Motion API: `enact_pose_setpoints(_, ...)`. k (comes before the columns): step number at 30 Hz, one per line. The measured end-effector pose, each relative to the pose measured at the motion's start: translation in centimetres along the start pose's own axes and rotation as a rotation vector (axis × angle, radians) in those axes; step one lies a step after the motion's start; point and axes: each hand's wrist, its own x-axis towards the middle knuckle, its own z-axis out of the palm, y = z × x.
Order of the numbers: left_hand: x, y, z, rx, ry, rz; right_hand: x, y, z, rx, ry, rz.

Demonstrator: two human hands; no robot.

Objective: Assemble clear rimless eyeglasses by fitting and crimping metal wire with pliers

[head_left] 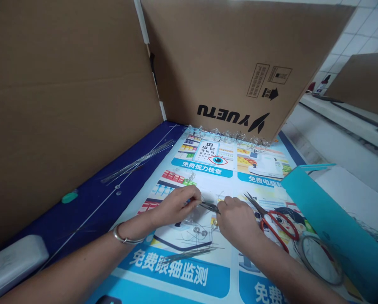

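My right hand (238, 221) is closed around small dark pliers (210, 207), whose jaws point left toward the other fingertips. My left hand (184, 204) pinches the end of a fine wire piece at the jaws; its exact shape is too small to make out. Below the hands lie several loose wires and small clear round pieces (200, 231). Nearer to me is a bundle of straight thin wires (189, 254). To the right of my right hand rest scissors (279, 228) with red handles, blades partly apart.
Cardboard panels (208, 63) stand at the left and back. Small wire-and-clear pieces (233, 137) line the back panel's foot. More wires (138, 162) lie on the blue strip at left. A ring-shaped coil (320, 258) and a teal box (337, 228) occupy the right; a white object (18, 264) sits lower left.
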Motion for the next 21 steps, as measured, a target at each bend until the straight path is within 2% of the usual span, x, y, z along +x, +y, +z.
enact_pose_setpoints(8,-0.14,0.07,0.18,0.048,0.008,0.011,0.02,0.17,-0.13,0.022,-0.005,-0.001)
enact_pose_setpoints(14,-0.17,0.22,0.24,0.129,-0.052,0.029,0.05,0.39,-0.26,0.033,-0.006,-0.018)
enact_pose_setpoints(21,-0.29,0.3,0.55,0.215,-0.068,0.032,-0.02,0.19,-0.31,0.006,-0.02,-0.018)
